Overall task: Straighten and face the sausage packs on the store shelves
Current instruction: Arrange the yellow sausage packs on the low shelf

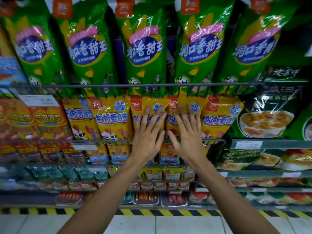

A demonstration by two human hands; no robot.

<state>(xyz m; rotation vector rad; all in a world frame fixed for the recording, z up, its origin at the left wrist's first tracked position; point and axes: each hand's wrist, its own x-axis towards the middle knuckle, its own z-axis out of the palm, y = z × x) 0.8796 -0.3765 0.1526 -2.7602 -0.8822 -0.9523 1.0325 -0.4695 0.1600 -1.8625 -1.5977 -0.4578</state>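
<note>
A row of yellow sausage packs stands on the middle shelf behind a wire rail [104, 141]. My left hand [147, 134] lies flat with straight, spread fingers on one yellow pack [143, 105] in the middle of the row. My right hand [187, 134] lies flat the same way on the neighbouring yellow pack [185, 102] to its right. Both packs stand upright, faces forward, partly covered by my hands. More yellow packs [111, 117] stand to the left and one [219, 115] to the right.
Tall green sausage packs [143, 48] fill the shelf above, behind a wire rail [135, 85]. Orange packs [47, 122] sit at the left, dark green packs [270, 112] at the right. Lower shelves hold small packs. A price tag [39, 100] hangs at the left. Yellow-black tape [152, 212] edges the floor.
</note>
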